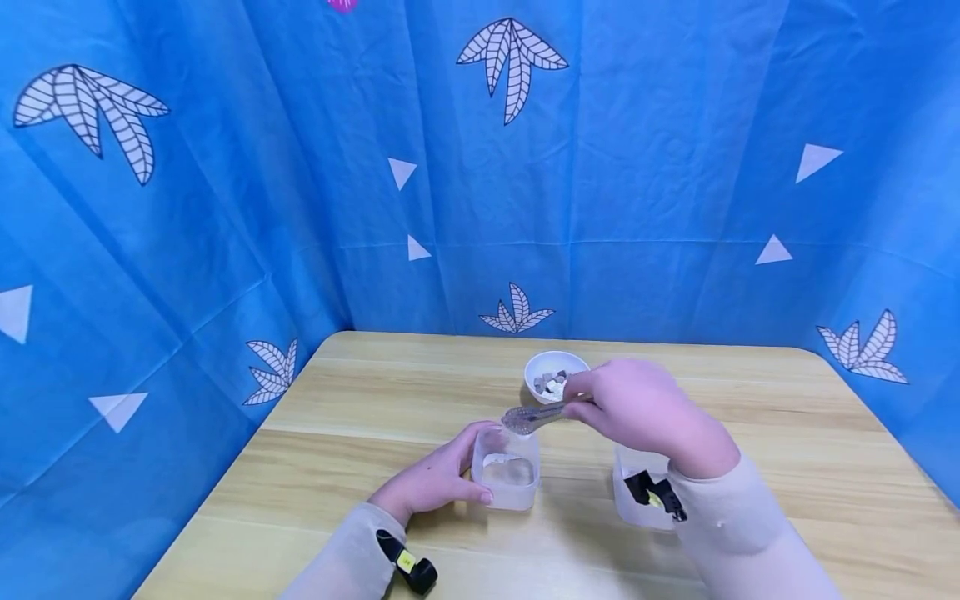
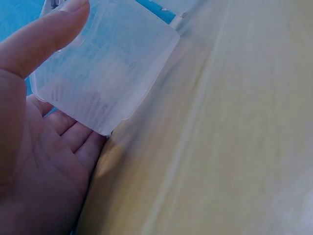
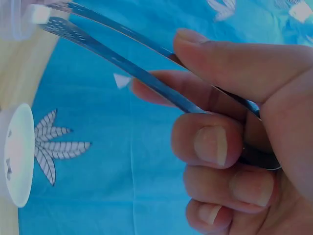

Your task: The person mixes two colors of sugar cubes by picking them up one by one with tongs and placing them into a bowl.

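My right hand (image 1: pixel 637 408) grips metal tongs (image 1: pixel 531 417), whose perforated tips are above the far rim of a clear plastic container (image 1: pixel 513 497). In the right wrist view a small white piece (image 3: pixel 41 14) is at the ends of the tongs, seemingly pinched between them. My left hand (image 1: pixel 442 479) holds that container from its left side, with the thumb (image 2: pixel 49 36) on the near side and the fingers round the back. Something pale lies in the bottom of the container. Behind the tongs stands a white bowl (image 1: pixel 530 367) with several small grey and white pieces in it.
A second clear plastic container (image 1: pixel 628 500) stands on the right, partly hidden by my right forearm and its black wrist strap. The wooden table (image 1: pixel 390 367) meets a blue patterned curtain (image 1: pixel 645 167) at the back and sides.
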Demonstrator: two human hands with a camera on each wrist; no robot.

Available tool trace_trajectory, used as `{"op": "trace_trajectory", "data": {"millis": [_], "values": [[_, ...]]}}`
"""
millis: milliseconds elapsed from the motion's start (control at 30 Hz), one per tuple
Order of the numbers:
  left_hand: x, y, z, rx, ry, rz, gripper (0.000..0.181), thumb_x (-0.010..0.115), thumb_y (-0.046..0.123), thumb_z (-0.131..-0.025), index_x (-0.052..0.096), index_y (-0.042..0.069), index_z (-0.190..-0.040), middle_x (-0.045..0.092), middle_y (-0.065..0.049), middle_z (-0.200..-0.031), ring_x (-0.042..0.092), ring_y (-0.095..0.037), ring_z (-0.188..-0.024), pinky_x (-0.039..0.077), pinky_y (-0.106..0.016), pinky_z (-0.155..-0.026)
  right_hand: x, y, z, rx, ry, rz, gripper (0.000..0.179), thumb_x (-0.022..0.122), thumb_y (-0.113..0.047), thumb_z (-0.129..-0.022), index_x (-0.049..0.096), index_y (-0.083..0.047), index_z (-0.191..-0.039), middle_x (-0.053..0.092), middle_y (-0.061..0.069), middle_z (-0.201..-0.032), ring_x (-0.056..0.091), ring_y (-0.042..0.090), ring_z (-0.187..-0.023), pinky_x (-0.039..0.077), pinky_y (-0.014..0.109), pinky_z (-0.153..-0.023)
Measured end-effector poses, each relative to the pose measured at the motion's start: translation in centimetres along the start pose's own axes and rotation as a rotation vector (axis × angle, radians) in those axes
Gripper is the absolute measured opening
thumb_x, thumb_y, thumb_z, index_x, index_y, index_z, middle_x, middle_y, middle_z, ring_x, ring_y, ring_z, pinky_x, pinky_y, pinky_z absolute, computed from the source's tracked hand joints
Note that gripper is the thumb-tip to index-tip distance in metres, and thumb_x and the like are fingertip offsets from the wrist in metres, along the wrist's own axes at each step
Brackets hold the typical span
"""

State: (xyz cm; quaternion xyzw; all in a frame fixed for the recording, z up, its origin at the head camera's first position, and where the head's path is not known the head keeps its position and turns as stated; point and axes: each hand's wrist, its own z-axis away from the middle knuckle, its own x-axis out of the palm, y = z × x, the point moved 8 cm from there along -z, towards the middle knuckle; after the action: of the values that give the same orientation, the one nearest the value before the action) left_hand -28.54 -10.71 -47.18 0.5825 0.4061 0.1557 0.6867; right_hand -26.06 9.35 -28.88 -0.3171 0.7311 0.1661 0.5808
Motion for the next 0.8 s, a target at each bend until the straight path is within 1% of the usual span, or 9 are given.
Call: {"op": "trace_trajectory", "data": {"millis": [33, 133, 233, 300, 400, 533, 667, 800], "values": [[0.0, -0.1, 0.0, -0.009, 0.004, -0.005, 0.088, 0.081, 0.029, -0.082, 0.029, 0.032, -0.153, 0.046, 0.005, -0.15, 0.038, -0.014, -0.142, 0.027, -0.033, -0.118, -0.4, 0.4, 0.2, 0.006, 0.031, -0.005, 0.005, 0.074, -0.03, -0.093, 0.075, -0.025, -0.092, 0.061, -0.02, -0.074, 0.048, 0.003, -0.059, 0.042, 0.028, -0.054], [-0.1, -0.2, -0.1, -0.022, 0.005, -0.002, 0.089, 0.082, 0.029, -0.081, 0.029, 0.032, -0.152, 0.046, 0.006, -0.151, 0.038, -0.013, -0.142, 0.027, -0.03, -0.117, -1.1, 1.9, 0.8, 0.055, 0.116, -0.008, 0.009, 0.073, -0.03, -0.094, 0.077, -0.023, -0.099, 0.066, -0.018, -0.079, 0.051, 0.004, -0.062, 0.045, 0.029, -0.055], [-0.1, -0.1, -0.2, -0.01, -0.002, 0.016, 0.089, 0.082, 0.027, -0.082, 0.029, 0.03, -0.153, 0.044, 0.004, -0.152, 0.039, -0.014, -0.142, 0.028, -0.028, -0.116, -1.3, 3.7, 1.4, 0.131, 0.18, -0.002, 0.012, 0.072, -0.03, -0.094, 0.077, -0.023, -0.102, 0.067, -0.015, -0.08, 0.051, 0.007, -0.061, 0.043, 0.03, -0.053], [0.0, 0.0, -0.2, 0.002, -0.012, 0.027, 0.089, 0.081, 0.025, -0.083, 0.028, 0.028, -0.154, 0.043, 0.002, -0.153, 0.039, -0.017, -0.142, 0.03, -0.029, -0.116, -1.2, 5.0, 1.8, 0.193, 0.201, 0.004, 0.012, 0.071, -0.032, -0.095, 0.077, -0.024, -0.101, 0.066, -0.013, -0.079, 0.05, 0.009, -0.06, 0.041, 0.031, -0.052], [0.2, 0.0, -0.1, 0.019, -0.024, 0.04, 0.087, 0.081, 0.024, -0.085, 0.028, 0.026, -0.154, 0.043, 0.0, -0.154, 0.038, -0.019, -0.143, 0.03, -0.031, -0.116, -0.6, 6.8, 2.1, 0.288, 0.192, 0.005, 0.013, 0.069, -0.033, -0.096, 0.077, -0.024, -0.1, 0.069, -0.01, -0.082, 0.052, 0.012, -0.063, 0.04, 0.032, -0.051], [0.1, -0.2, 0.0, 0.027, -0.021, 0.037, 0.087, 0.08, 0.025, -0.085, 0.027, 0.024, -0.155, 0.042, 0.0, -0.155, 0.036, -0.021, -0.144, 0.029, -0.031, -0.117, 0.7, 8.6, 2.2, 0.371, 0.136, -0.005, 0.017, 0.067, -0.034, -0.098, 0.077, -0.022, -0.102, 0.069, -0.007, -0.082, 0.054, 0.014, -0.065, 0.041, 0.033, -0.051], [0.0, -0.4, 0.0, 0.035, -0.014, 0.046, 0.088, 0.081, 0.024, -0.085, 0.027, 0.021, -0.155, 0.042, -0.001, -0.154, 0.036, -0.022, -0.144, 0.029, -0.031, -0.117, 1.6, 9.8, 2.0, 0.41, 0.084, -0.007, 0.019, 0.066, -0.035, -0.098, 0.078, -0.02, -0.102, 0.067, -0.008, -0.078, 0.054, 0.016, -0.065, 0.04, 0.034, -0.049], [0.0, -0.1, -0.2, 0.04, -0.014, 0.037, 0.09, 0.081, 0.025, -0.085, 0.026, 0.018, -0.156, 0.043, 0.0, -0.154, 0.038, -0.02, -0.143, 0.029, -0.031, -0.116, 1.6, 10.5, 2.1, 0.425, 0.069, 0.007, 0.019, 0.066, -0.034, -0.097, 0.078, -0.02, -0.101, 0.069, -0.006, -0.082, 0.057, 0.017, -0.068, 0.043, 0.036, -0.051]]}}
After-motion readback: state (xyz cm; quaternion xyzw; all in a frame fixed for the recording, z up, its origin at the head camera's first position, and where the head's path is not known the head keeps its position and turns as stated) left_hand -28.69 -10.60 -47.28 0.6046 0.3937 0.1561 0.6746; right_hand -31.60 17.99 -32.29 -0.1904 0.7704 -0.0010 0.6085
